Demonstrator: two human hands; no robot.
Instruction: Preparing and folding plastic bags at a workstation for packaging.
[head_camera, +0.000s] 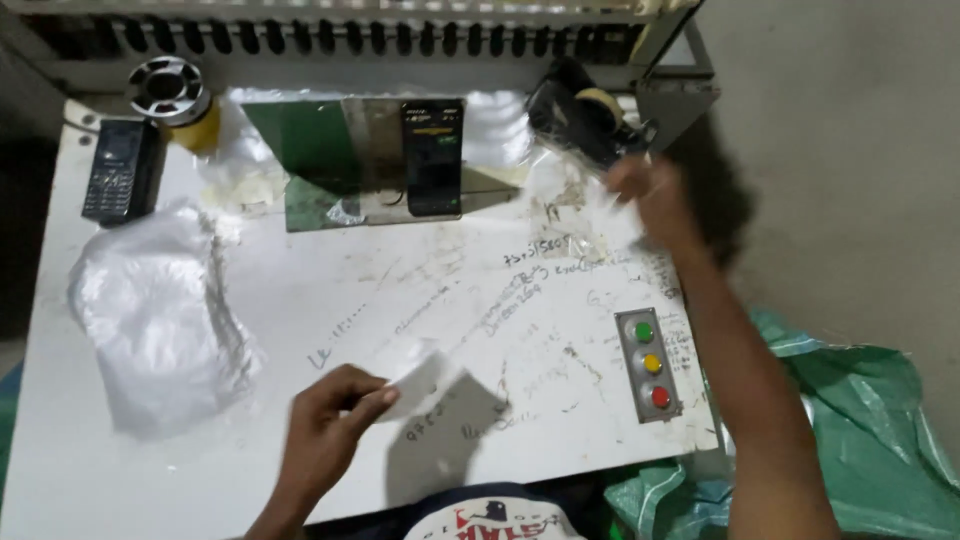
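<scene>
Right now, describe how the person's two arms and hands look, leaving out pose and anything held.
Both forearms are bare, with no sleeves in view and no gloves. The left hand shows no ring, watch or bracelet. The right hand is motion-blurred, so small items on its fingers cannot be told; its wrist and forearm look unadorned. No markings or tattoos are visible on either arm.

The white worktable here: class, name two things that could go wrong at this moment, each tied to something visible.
1. The right hand reaches across in a blur near the tape dispenser; it might knock it.
2. The left hand pinches a thin white piece only by its edge, so it may slip.
3. The right forearm passes over the three-button panel and could press one.
</scene>
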